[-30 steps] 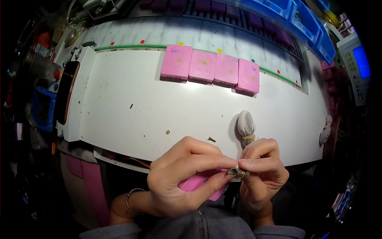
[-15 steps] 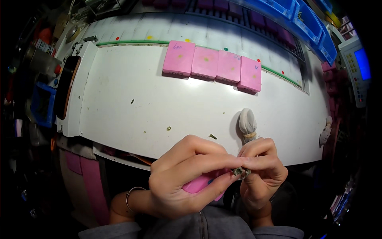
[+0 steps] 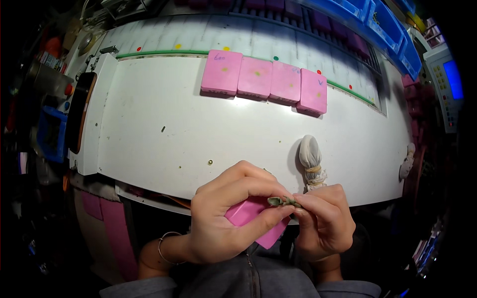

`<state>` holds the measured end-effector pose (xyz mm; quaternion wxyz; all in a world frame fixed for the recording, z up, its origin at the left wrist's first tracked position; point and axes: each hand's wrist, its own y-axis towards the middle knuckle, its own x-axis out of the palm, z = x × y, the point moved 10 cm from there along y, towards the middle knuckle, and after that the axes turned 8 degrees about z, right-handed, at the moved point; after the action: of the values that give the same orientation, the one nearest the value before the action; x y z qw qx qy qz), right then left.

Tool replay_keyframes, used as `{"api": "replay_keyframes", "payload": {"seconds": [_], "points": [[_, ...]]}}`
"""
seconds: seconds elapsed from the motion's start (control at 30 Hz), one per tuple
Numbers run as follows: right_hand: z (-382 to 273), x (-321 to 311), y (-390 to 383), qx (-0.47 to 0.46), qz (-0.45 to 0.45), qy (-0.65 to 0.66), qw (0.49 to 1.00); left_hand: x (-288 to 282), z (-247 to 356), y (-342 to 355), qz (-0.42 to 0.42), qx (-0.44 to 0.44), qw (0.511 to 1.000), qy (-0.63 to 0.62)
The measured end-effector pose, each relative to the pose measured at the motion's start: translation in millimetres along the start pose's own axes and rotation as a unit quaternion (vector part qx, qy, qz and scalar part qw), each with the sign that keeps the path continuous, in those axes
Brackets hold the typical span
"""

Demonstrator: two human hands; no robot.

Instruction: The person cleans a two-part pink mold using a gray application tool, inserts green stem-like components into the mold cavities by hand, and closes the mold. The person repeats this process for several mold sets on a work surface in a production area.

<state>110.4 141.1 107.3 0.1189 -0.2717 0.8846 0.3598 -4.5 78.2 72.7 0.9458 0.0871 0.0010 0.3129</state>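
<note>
My left hand [image 3: 231, 213] is closed round a pink rubber mold block [image 3: 263, 229], which shows under its fingers. A small green, branched piece [image 3: 282, 201], perhaps wax, sits at the tips of its thumb and forefinger. My right hand [image 3: 328, 223] pinches the right end of that piece. Both hands meet just off the table's near edge. Close above the right hand lies a tied whitish cloth pouch [image 3: 311, 154], gathered by a band.
Four-sided pink blocks [image 3: 254, 77] stand in a row at the back of the white table [image 3: 149, 99]. Green crumbs [image 3: 210, 162] lie scattered about. Blue bins [image 3: 392, 30] overhang the back right, beside a device with a blue screen [image 3: 452, 79]. A phone-like dark slab [image 3: 83, 112] rests at left.
The small green piece has come out from between the fingers and now shows lengthwise. My right hand has shifted slightly down, uncovering more of the pouch. The pink block shows more.
</note>
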Motion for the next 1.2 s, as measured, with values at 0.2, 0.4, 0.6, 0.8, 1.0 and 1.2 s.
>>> {"api": "replay_keyframes", "payload": {"seconds": [0.2, 0.4, 0.6, 0.8, 1.0, 1.2], "points": [[8, 13, -1, 0.081, -0.077, 0.044, 0.993, -1, -1, 1, -0.012, -0.017, 1.000, 0.003], [52, 46, -40, 0.412, -0.166, 0.322, 0.836, -12, -4, -2, 0.005, -0.024, 0.999, 0.048], [48, 47, -20, 0.231, -0.257, 0.025, 0.938, -25, 3, 1, 0.023, 0.002, 0.995, 0.092], [35, 51, 3, 0.332, -0.202, 0.220, 0.895, -27, 4, 6, 0.026, 0.009, 0.997, 0.073], [28, 54, 112, 0.237, -0.187, 0.109, 0.947, -52, -19, 10, 0.126, -0.106, 0.985, -0.045], [1, 82, 139, 0.147, -0.128, 0.215, 0.957, -59, -69, -2, 0.207, -0.269, 0.871, -0.355]]}}
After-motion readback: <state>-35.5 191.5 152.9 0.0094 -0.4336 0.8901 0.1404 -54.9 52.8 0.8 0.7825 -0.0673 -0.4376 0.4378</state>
